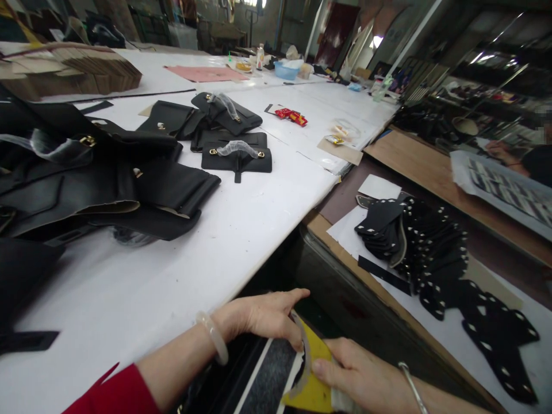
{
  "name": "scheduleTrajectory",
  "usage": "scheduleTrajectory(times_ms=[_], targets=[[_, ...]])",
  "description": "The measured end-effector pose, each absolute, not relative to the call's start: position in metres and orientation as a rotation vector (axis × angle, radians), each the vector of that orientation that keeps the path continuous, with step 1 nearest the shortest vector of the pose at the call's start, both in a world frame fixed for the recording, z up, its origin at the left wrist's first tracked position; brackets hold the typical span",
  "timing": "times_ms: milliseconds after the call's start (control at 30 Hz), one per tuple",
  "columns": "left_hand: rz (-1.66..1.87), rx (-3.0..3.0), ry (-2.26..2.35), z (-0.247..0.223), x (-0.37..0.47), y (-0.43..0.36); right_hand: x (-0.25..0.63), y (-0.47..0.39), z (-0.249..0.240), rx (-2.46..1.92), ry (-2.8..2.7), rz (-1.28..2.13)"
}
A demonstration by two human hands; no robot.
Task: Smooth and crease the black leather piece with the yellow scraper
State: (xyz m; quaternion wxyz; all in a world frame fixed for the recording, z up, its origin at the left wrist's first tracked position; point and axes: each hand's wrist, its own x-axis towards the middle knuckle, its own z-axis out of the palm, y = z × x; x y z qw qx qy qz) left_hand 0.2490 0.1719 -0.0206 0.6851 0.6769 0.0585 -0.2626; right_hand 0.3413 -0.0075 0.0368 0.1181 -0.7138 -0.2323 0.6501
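Pinching a yellow sheet, left hand and right hand grip its edge.

Both hands, left and right, meet low, fingers curled, pinching.

The bottom edge is cutting off the yellow piece and the right hand's wrist. Far bottles are appearing too small to identify.

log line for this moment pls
left hand on curved strip | right hand pinching yellow piece | black bag panels on white table | studded black pieces right
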Motion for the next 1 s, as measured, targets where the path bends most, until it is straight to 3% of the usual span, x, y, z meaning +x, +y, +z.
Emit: scheduleTrajectory(times_ms=[300, 533, 1000], targets=[[-0.608, 1.253, 0.184, -0.022, 0.248, 0.171, 0.333, -0.007, 0.036, -2.077, -0.587, 1.878], [-0.32, 1.074, 0.319, -0.014, 0.238, 0.167, 0.325, 0.002, 0.034, -1.97, -0.637, 1.89], [-0.239, 1.805, 0.601, 0.02, 0.22, 0.147, 0.278, -0.017, -0.004, -1.92, -0.459, 1.641]])
